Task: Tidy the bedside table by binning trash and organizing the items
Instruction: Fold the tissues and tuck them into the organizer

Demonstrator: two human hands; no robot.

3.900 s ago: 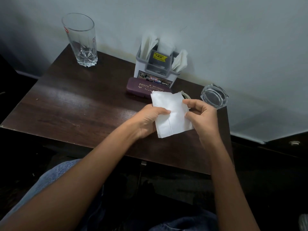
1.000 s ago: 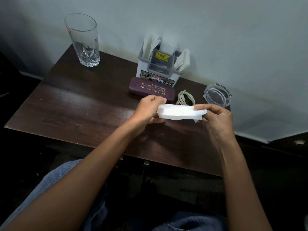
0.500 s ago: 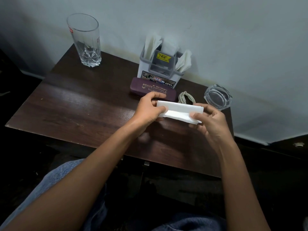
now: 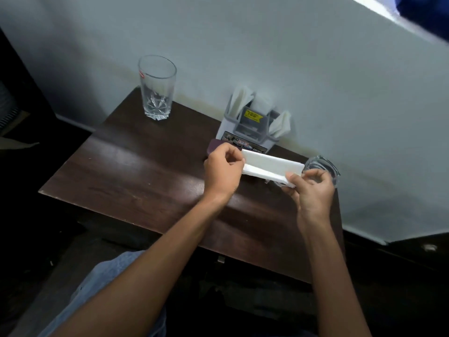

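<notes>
1. A dark wooden bedside table [image 4: 136, 171] stands against a pale wall [image 4: 315, 69] and fills the middle of the frame. The floor around it is too dark to make out.
2. The folded white napkin [image 4: 272, 167] is just right of the frame's centre. I hold it in the air over the far right part of the table. It is a long, narrow strip with a crease along its length, and its left end sits a little higher in the frame than its right.
3. My left hand [image 4: 222, 171] pinches the left end, with thumb and fingers curled closed over the paper.
4. My right hand [image 4: 312, 188] pinches the lower right corner between thumb and fingertips. The other fingers are bent loosely behind.
5. Behind the napkin a purple case [image 4: 213, 145] lies on the table. Only its left end shows past my left hand.
6. Just behind the case, against the wall, stands a white and grey holder [image 4: 245, 132] with a yellow label. Folded white napkins stick up from its compartments.
7. A glass ashtray [image 4: 328, 166] sits at the right edge of the table, partly hidden behind my right hand.
8. A tall clear drinking glass [image 4: 157, 87] stands upright at the far left corner of the table, well apart from everything else.
9. My knee in blue jeans [image 4: 102, 283] shows in the lower left of the frame, below the near edge of the table.
</notes>
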